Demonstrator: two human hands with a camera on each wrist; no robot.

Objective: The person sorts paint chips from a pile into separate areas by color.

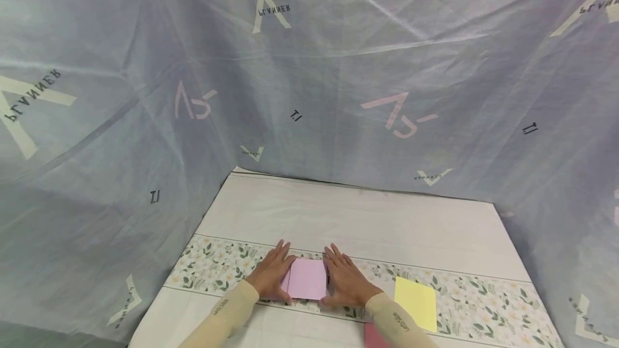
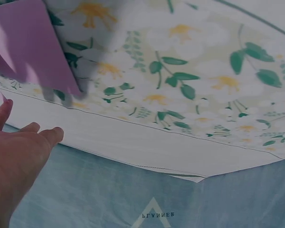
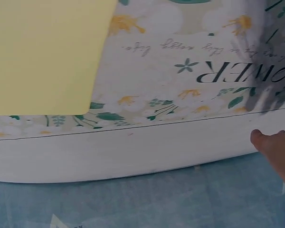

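A light pink paper [image 1: 308,279] lies on the flowered band of the table, between the two hands. A narrow pink strip shows along its left side, like a second layer beneath. My left hand [image 1: 274,273] lies along the left edge, fingers pointing away and thumb near the lower left corner. Along the right edge is my right hand [image 1: 347,278], its fingers extended and its thumb by the lower right corner. In the left wrist view a pink flap [image 2: 31,45] shows at the upper left, casting a shadow, with the left hand [image 2: 19,166] below it.
A yellow sheet [image 1: 416,304] lies to the right, beside the right forearm. Part of a dark pink sheet [image 1: 374,336] shows at the near edge, partly under that sleeve. Grey-blue printed cloth [image 1: 338,79] hangs behind the table and at both sides.
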